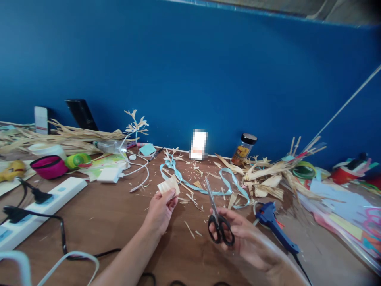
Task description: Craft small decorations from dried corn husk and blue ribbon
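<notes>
Between the thumb and fingers of my left hand (162,208) is a small pale piece of dried husk (168,186), roughly square. My right hand (242,234) holds black-handled scissors (219,222), their blades together and pointing up and away from me. A gap of table separates the scissors from the husk piece. Beyond both hands, a light blue ribbon (228,192) curls across the wooden table (175,254) among scattered husk scraps. A small husk flower (172,154) lies at the ribbon's left end.
A blue glue gun (276,226) lies right of my right hand, its cord running towards me. Dried husks (268,178) and a black-lidded jar (244,149) stand behind it. At left are a white power strip (56,198) with plugged cables and a white adapter (109,174).
</notes>
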The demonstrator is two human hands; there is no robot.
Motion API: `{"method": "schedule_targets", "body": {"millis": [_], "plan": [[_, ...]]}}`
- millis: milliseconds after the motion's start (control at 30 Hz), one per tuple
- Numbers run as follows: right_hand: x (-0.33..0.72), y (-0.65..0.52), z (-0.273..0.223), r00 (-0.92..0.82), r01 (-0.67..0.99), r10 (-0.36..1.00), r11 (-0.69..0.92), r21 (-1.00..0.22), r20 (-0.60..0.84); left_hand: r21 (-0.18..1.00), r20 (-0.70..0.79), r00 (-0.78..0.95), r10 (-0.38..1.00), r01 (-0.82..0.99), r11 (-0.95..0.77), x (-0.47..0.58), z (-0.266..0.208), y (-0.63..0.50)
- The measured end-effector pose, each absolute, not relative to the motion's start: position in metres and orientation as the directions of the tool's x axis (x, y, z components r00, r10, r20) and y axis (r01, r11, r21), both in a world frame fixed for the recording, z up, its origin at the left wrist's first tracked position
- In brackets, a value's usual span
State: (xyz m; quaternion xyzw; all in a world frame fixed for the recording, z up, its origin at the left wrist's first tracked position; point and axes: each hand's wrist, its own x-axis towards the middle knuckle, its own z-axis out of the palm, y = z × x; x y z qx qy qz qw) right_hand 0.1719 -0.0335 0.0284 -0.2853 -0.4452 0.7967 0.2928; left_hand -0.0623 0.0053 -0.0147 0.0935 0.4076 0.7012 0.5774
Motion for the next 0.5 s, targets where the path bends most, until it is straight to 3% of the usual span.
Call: {"method": "schedule_targets", "body": {"millis": [100,333,500], "plan": [[0.16,-0.033,0.024,-0.697,-0.328,0.693,-0.538,-0.776,-0.185,0.681,-0.343,-0.31,0.887,-0.732,0.008,-0.061,-0.016,0.005],[0.133,-0.025,0.032,-0.612,-0.361,0.77,-0.475,-0.803,-0.18,0.689,-0.309,-0.321,0.895,-0.725,-0.022,-0.065,-0.014,0.005],[0.123,-0.022,0.02,-0.59,-0.379,0.771,-0.528,-0.76,-0.241,0.717,-0.294,-0.314,0.903,-0.697,-0.009,-0.061,-0.014,0.002]]}}
